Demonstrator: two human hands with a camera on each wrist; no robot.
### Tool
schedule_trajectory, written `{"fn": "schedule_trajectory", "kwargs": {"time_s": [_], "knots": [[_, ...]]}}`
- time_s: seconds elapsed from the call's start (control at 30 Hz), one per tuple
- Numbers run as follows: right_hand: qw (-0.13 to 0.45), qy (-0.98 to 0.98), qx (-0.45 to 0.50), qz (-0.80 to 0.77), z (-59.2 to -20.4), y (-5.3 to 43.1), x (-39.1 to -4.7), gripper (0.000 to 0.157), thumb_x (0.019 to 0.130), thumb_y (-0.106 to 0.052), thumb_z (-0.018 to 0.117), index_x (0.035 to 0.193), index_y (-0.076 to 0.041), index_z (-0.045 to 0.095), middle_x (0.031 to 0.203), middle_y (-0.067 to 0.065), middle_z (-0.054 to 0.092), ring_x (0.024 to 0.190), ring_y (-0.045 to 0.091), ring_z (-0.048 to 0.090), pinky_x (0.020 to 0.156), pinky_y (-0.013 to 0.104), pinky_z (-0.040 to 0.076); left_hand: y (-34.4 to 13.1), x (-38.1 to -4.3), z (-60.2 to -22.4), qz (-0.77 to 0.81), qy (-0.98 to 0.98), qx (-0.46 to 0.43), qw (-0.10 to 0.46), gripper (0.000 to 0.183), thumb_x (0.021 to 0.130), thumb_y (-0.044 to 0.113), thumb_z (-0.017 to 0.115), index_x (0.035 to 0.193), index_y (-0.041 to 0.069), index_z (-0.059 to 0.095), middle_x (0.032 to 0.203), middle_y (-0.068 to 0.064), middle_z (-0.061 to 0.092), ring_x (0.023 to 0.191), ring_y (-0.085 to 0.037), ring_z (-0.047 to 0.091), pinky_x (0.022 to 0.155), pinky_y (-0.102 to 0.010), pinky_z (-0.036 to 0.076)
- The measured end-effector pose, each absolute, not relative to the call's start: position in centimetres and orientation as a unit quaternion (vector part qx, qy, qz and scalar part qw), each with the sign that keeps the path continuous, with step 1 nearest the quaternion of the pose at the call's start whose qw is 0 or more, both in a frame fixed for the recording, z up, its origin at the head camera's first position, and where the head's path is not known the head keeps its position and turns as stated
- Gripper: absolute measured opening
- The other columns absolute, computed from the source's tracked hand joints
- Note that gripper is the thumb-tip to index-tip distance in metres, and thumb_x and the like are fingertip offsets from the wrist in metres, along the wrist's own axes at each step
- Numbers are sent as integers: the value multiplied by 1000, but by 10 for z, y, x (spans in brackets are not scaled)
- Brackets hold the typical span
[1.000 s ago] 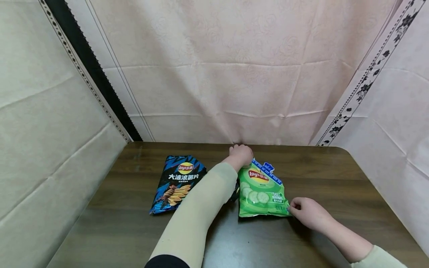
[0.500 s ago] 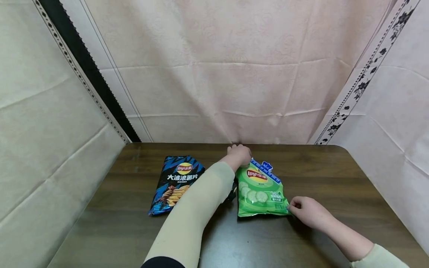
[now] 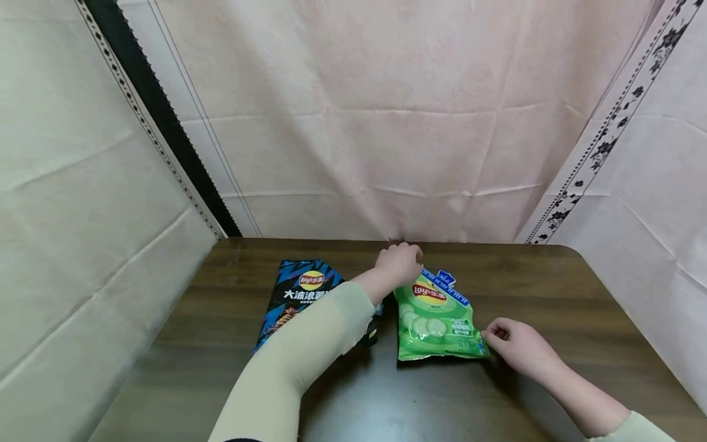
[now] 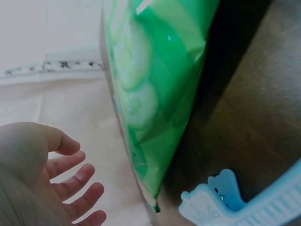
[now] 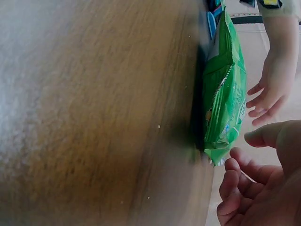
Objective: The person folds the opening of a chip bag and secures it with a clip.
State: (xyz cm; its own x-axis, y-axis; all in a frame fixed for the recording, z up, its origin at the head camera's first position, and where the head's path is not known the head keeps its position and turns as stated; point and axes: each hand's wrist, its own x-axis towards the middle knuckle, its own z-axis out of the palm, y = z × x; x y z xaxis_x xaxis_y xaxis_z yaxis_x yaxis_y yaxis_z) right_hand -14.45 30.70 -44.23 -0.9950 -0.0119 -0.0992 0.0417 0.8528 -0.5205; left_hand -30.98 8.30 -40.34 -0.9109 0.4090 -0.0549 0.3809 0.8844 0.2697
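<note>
Head view's pretty evenly lit, pale glare on the near part of the table (image 3: pixel 381 408), soft shadow by the right hand (image 3: pixel 527 350); wrist views look hazy, kinda soft.

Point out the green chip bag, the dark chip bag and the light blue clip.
Green chip bag (image 3: pixel 439 314), head view: middle of its front.
Dark chip bag (image 3: pixel 301 295), head view: white lettering on its front.
Light blue clip (image 4: pixel 255 214), left wrist view: its long arm.

I count two crisp bags, one green bag (image 3: pixel 436 322) between my left fingers (image 4: pixel 77 181) and right fingers (image 5: pixel 230 183), one black bag (image 3: pixel 289 293) left of both; one blue clip (image 4: pixel 263 206).
</note>
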Motion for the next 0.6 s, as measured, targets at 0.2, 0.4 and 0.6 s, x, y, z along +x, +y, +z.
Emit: {"fn": "schedule_trajectory", "kwargs": {"time_s": [0.2,0.4,0.6], "knots": [[41,955,13,-292,-437,304,-147,26,99,-35,60,99,-10,69,82,1,60,72,18,51,60,34,42,61,-280,-391,137,962,234,36,35,98,35,59,132,28,61,130,3,57,117,-19,52,103,-42,39],[22,955,-6,-297,-433,297,-149,26,99,-35,61,100,-11,70,84,0,62,74,18,52,61,34,43,33,-250,-382,161,953,254,26,36,98,31,58,134,26,60,130,3,58,119,-19,52,103,-42,40],[32,949,-21,-314,-432,287,-146,23,98,-34,62,102,-13,70,85,-1,62,75,17,51,62,33,43,-1,-226,-384,181,948,261,14,35,98,30,58,132,23,63,127,2,60,114,-19,54,99,-43,43]]}}
